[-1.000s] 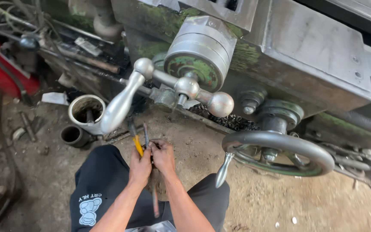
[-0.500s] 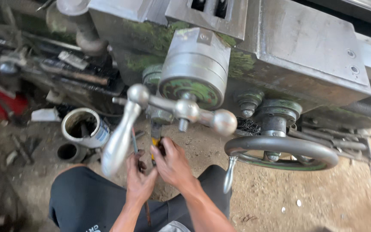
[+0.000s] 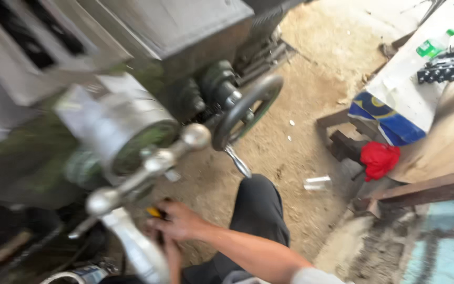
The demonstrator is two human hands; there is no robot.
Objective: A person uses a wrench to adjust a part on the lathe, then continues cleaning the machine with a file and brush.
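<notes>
My right hand [image 3: 178, 221] reaches in under a big grey-green machine [image 3: 148, 37], its fingers closed around a yellow-handled tool [image 3: 156, 212]. Just below it is my left hand [image 3: 172, 254], largely hidden behind the silver lever handle [image 3: 135, 247], so its grip is unclear. The lever's ball ends [image 3: 196, 135] stick out from a round metal drum [image 3: 119, 129] above both hands. A dark handwheel [image 3: 248, 107] sits to the right of them. My dark trouser leg [image 3: 258, 210] lies on the dirt floor. The picture is motion-blurred.
On the right lie a red cloth [image 3: 379, 159], a white and blue board [image 3: 408, 89] with a green bottle [image 3: 433, 46] and a black toothed part [image 3: 450, 66], and a rusty beam [image 3: 426, 188]. A clear cup [image 3: 317, 183] lies on the dirt. A tin can [image 3: 74, 275] sits bottom left.
The view has swung sharply to the right and tilted, bringing the board and red cloth into sight. Both hands stay low under the lever by the yellow-handled tool.
</notes>
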